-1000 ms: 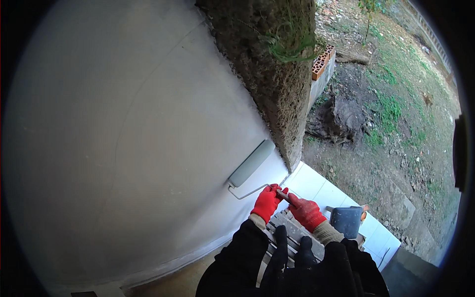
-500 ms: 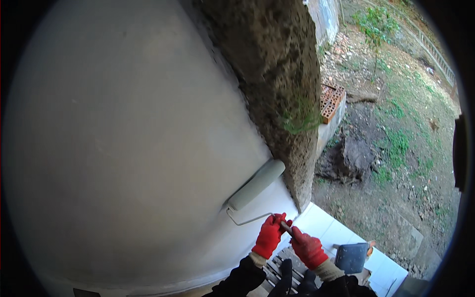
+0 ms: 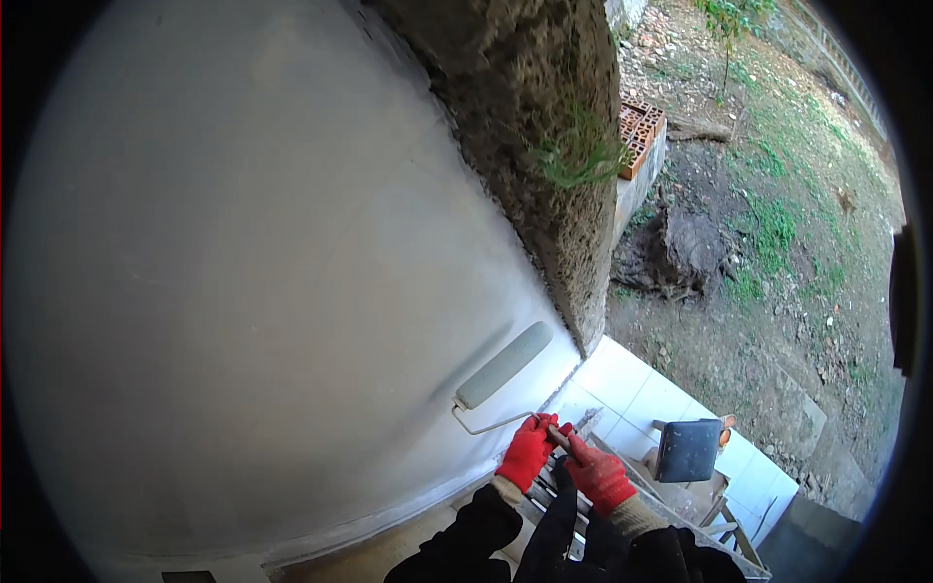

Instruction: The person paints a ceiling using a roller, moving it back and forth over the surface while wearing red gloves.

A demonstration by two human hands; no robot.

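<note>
Holds the roller [image 3: 502, 366] lower along the wall [image 3: 292, 291] than half a second ago, nearer the bottom tip of the rough stone [image 3: 544, 146], and now with a wider gap to its shadow [image 3: 465, 365]. Slants up to the right, just in front of the pale wall; cannot tell for certain whether touching it. Runs by a bent wire [image 3: 493, 428] down to a handle [image 3: 557, 437]. Closes the left hand [image 3: 530, 455], red-gloved, around the top of the handle, next to the wire. Closes the right hand [image 3: 601, 476], gloved alike, on the same handle just below, fingers curled. Wears pale cuffs [image 3: 637, 518] and dark sleeves [image 3: 466, 534]. Shows, right of both hands, a dark square pad [image 3: 688, 451] in front of white tiles [image 3: 622, 384]. Farther up, past the stone, shows red bricks [image 3: 637, 155] on a ledge [image 3: 637, 194], then a stump [image 3: 692, 240] on earth patched with grass [image 3: 775, 233]. Ends at top right with a sapling [image 3: 729, 21].
</note>
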